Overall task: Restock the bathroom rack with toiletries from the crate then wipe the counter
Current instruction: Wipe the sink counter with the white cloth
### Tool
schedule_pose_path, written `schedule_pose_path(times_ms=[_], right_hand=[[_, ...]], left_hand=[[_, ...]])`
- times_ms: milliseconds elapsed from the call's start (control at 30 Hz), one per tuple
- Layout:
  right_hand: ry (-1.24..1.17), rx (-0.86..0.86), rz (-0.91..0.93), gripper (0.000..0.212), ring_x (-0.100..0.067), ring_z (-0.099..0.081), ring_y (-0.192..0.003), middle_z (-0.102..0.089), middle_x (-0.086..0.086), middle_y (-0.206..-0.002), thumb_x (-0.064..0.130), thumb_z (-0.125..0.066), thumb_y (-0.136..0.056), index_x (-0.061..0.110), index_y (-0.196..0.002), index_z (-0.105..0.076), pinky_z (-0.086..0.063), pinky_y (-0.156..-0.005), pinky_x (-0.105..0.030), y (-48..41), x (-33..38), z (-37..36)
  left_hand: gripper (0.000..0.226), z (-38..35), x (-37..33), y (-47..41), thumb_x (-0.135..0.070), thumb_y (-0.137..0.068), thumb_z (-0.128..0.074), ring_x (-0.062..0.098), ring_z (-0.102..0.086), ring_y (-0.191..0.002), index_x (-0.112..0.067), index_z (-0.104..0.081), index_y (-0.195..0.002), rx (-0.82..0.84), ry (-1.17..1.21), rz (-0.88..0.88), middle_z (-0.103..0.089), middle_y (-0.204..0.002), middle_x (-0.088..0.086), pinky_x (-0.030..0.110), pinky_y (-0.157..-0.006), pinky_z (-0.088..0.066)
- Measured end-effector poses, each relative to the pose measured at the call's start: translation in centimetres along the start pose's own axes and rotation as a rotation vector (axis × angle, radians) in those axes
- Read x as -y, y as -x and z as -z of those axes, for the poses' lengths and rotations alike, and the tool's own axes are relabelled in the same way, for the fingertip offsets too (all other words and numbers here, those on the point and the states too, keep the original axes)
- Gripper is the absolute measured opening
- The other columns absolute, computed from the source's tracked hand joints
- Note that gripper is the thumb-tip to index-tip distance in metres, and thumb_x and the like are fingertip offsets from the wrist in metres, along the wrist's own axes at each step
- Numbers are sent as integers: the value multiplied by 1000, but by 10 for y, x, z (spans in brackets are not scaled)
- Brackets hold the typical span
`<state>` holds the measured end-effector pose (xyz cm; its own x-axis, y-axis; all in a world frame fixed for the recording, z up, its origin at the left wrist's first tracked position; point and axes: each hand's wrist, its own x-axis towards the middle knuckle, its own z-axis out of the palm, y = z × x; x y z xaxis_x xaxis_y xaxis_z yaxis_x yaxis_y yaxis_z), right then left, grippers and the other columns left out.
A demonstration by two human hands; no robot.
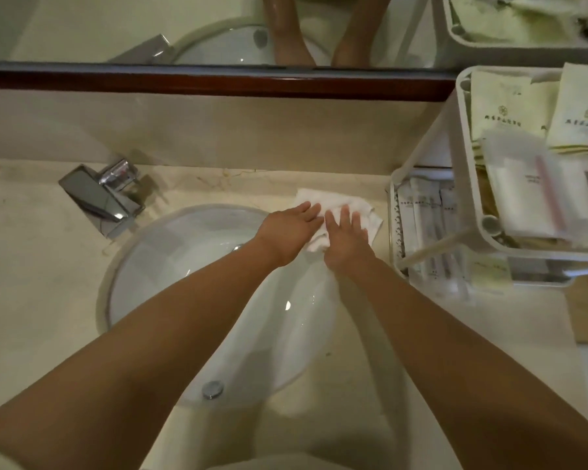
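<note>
I see the crumpled white cloth (336,200) lying on the pale marble worktop (31,266), at the far right rim of the round white sink basin (170,266), with one corner hanging over the basin's edge.

Just to the right of the cloth stands the white two-tier plastic rack (464,137). Its upper tier holds flat cream paper packets (499,106) printed with a small emblem, and in front of them clear plastic sachets (530,195) with slim pink and dark sticks inside; what those are I cannot tell. The lower tier, down at worktop level, is packed with a row of long white wrapped sachets (421,215) lying side by side.

Both of my hands are released and flat on the cloth. The left hand (291,232) lies palm down, fingers straight and together, tips on the cloth's left part. The right hand (345,239) presses its middle, fingers straight and a little spread. Neither curls round the fabric.

A square chrome tap (99,195) sits at the basin's far left. Behind it, the mirror (82,25) above a dark wooden strip (218,79) reflects both forearms.
</note>
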<state>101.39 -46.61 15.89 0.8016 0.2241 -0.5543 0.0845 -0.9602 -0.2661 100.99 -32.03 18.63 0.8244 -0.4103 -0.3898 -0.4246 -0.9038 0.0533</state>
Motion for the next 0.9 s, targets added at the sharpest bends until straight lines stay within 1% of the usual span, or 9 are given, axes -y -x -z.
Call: schedule_pose_path(times_ms=[67, 200, 333, 433, 500, 567, 733, 833, 900], right_hand=[[13, -19, -9, 76, -33, 13, -148, 16, -10, -161, 19, -46, -96, 21, -155, 2, -4, -119, -46, -15, 8, 6], [100, -37, -12, 81, -31, 13, -148, 18, -10, -161, 21, -48, -94, 22, -154, 6, -6, -120, -45, -36, 25, 13], [138, -43, 0, 78, -31, 16, -148, 21, -10, -160, 24, -44, -98, 21, -154, 10, -2, -121, -45, -48, 46, 13], [161, -46, 21, 77, -32, 17, -147, 21, -11, -160, 24, -43, -98, 20, -154, 11, 0, -120, -46, -54, 62, 11], [181, -55, 40, 77, -33, 17, -147, 20, -11, -160, 23, -42, -98, 20, -154, 10, 2, -120, -47, -56, 73, 9], [193, -58, 61, 76, -33, 17, -147, 19, -12, -160, 23, -41, -97, 19, -154, 10, 3, -120, -47, -59, 84, 7], [216, -66, 140, 75, -34, 16, -147, 16, -11, -161, 26, -42, -98, 19, -154, 7, 3, -119, -48, -64, 119, -1], [217, -50, 198, 77, -33, 17, -147, 17, -10, -161, 23, -44, -96, 20, -155, 5, 3, -120, -48, -68, 148, -8], [218, -41, 240, 79, -32, 17, -147, 17, -9, -161, 20, -47, -95, 21, -154, 5, 2, -120, -47, -71, 167, -12]], left_hand=[[70, 2, 12, -7, -1, -88, -54, 17, -15, -147, -16, -26, -151, -30, 14, 15, -12, -162, 0, 36, -93, -50], [71, -3, 36, -13, 1, -91, -49, 16, -7, -149, -17, -20, -153, -43, 40, 50, -4, -163, -1, 33, -98, -44], [75, -14, 61, -10, 2, -91, -49, 14, -4, -149, -20, -15, -154, -86, 78, 80, -2, -163, -4, 29, -100, -41], [83, -26, 76, -3, 6, -87, -52, 12, -1, -149, -22, -13, -154, -105, 115, 107, 0, -163, -5, 27, -97, -43], [93, -33, 84, 4, 7, -80, -57, 12, 1, -149, -23, -10, -154, -110, 117, 129, 3, -163, -6, 25, -95, -44], [97, -38, 93, 10, 7, -76, -59, 12, 3, -149, -22, -9, -155, -112, 122, 149, 4, -163, -5, 24, -96, -43], [89, -48, 120, 33, 6, -81, -52, 12, 2, -149, -22, -9, -154, -128, 151, 197, 2, -163, -4, 24, -103, -38], [82, -57, 141, 53, 11, -86, -43, 13, 2, -149, -20, -10, -154, -141, 158, 238, 2, -163, -2, 25, -109, -35], [82, -65, 152, 68, 13, -86, -39, 13, 3, -149, -19, -8, -155, -154, 156, 289, 3, -163, -1, 26, -110, -32]])
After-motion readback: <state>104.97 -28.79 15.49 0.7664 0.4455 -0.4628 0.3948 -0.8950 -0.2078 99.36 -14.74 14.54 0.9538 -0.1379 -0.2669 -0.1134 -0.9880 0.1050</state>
